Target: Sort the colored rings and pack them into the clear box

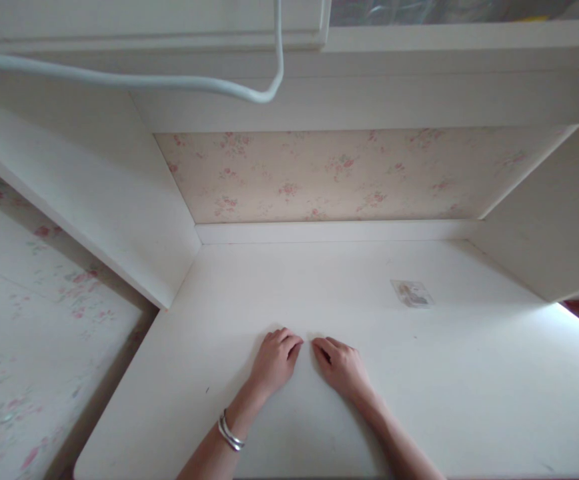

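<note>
My left hand rests on the white desk top, its fingers curled in and the thumb pressed against them. Two silver bangles circle that wrist. Just to the right, with a narrow gap between, my right hand lies in the same way, fingertips and thumb drawn together. Whether either hand pinches something small or thin cannot be made out. Beyond my right hand lies a small clear plastic packet with something brownish inside.
White side panels stand left and right. A white shelf overhangs the back, above floral wallpaper. A white cable hangs across the upper left. A small dark speck lies left of my hands.
</note>
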Motion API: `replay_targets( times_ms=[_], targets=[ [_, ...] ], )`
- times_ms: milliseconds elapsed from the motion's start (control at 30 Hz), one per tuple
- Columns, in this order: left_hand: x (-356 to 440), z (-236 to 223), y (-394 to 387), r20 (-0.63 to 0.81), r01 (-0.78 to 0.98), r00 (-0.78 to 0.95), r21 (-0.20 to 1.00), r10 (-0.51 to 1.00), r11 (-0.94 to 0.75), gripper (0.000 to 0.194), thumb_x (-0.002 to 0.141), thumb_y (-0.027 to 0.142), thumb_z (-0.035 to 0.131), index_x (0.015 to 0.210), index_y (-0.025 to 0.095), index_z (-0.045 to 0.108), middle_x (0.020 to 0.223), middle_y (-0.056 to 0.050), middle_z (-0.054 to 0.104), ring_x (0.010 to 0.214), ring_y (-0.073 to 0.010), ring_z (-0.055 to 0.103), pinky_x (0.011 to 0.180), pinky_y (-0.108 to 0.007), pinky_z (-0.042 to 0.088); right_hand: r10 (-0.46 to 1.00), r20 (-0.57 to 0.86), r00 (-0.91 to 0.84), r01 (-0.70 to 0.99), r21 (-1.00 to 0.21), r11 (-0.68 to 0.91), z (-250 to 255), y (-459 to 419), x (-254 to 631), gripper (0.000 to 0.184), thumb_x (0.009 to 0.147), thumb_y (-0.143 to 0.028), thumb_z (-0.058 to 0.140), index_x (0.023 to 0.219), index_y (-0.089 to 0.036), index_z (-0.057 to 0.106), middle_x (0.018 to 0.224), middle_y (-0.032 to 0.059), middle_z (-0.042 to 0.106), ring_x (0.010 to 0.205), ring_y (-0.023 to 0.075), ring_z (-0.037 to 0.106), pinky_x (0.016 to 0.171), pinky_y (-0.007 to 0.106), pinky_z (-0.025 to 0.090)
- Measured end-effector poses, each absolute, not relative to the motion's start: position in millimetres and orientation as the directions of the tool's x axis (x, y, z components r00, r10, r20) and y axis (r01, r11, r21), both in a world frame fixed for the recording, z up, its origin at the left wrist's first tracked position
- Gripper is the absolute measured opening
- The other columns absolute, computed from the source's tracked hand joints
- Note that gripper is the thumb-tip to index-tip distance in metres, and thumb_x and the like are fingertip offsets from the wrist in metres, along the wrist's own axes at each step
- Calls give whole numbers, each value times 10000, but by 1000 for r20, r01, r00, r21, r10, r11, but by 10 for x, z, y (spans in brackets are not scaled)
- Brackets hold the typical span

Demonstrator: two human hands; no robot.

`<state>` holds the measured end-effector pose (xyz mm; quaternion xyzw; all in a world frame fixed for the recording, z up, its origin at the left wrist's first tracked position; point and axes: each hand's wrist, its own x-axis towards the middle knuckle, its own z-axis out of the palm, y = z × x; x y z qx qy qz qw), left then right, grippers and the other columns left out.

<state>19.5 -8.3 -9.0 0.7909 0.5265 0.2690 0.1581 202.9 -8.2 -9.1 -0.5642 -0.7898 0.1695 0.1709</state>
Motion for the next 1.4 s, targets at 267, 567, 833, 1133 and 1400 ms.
replay_targets(
  times_ms=[267,567,833,1133,1400],
  targets=[
    [199,-93,-86,263,746,305,532,915,-402,184,890,204,470,936,237,645,869,-36,637,843,-178,575,794,-335,441,949,66,-309,839,-450,305,-91,-84,2032,307,927,-323,344,977,-259,640,869,15,687,767,153,631,644,225,385],
    [198,-81,-87,261,748,309,526,914,-403,177,889,200,474,929,232,643,872,-34,633,848,-174,569,799,-330,438,948,67,-311,839,-448,307,-91,-82,2034,304,928,-312,346,987,-264,640,872,11,685,769,150,633,648,227,386],
    [196,-105,-88,254,755,306,522,918,-396,172,887,199,479,934,231,641,881,-30,635,850,-177,567,794,-332,430,946,83,-314,832,-455,317,-110,-81,2034,297,924,-308,351,974,-263,640,855,3,683,759,148,633,647,226,389],
    [195,-116,-88,253,747,308,533,917,-398,180,890,205,470,938,229,641,884,-34,631,854,-179,566,804,-335,426,947,67,-315,837,-450,310,-92,-83,2026,312,925,-310,335,970,-257,639,855,15,680,776,154,634,659,228,394],
    [190,-105,-87,244,750,315,529,917,-398,182,893,207,466,936,228,642,881,-35,627,856,-176,565,811,-335,423,947,59,-315,837,-453,307,-76,-72,2021,313,923,-312,340,981,-258,643,854,15,683,776,151,635,657,228,397]
  ],
)
